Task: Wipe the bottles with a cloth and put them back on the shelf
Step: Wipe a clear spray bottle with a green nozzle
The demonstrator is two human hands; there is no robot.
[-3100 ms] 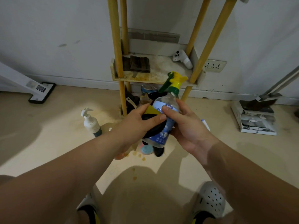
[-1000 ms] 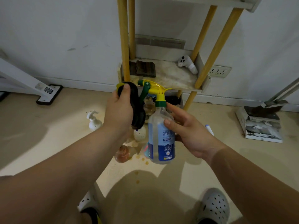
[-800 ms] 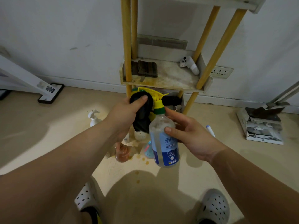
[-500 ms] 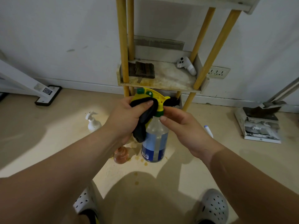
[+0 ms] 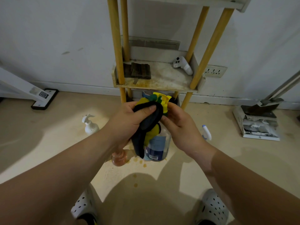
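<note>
L hand (image 5: 129,120) grips the black-and-yellow cloth (image 5: 146,123), fingers curled round it, thumb pressed flat on top. The cloth is bunched over the neck of the spray btl (image 5: 158,143) and hangs down the btl's 9 o'clock side. R hand (image 5: 180,127) is curled round the btl's neck, just under the yellow-green sprayer head (image 5: 161,99), which pokes out at 12 o'clock above both hands. The btl is held in the air, in front of and below the shelf (image 5: 155,86), not on it.

Vs 1 s ago: the R hand then held the btl lower, on the body w/ the blue label in full view, and the L hand held the cloth up beside the sprayer. Now the R hand has slid up to the neck and the cloth covers neck and upper body, so the label is partly hidden. Vs 0.5 s ago the cloth has dropped from the sprayer to the neck.

On the floor: white pump btl (image 5: 89,125) at 9 o'clock of the hands, orange btl (image 5: 119,157) at 7 o'clock, small white btl (image 5: 206,133) at 3 o'clock. On the shelf: dark folded rag (image 5: 138,71) at 11 o'clock, white controller (image 5: 182,64) at 1 o'clock.
</note>
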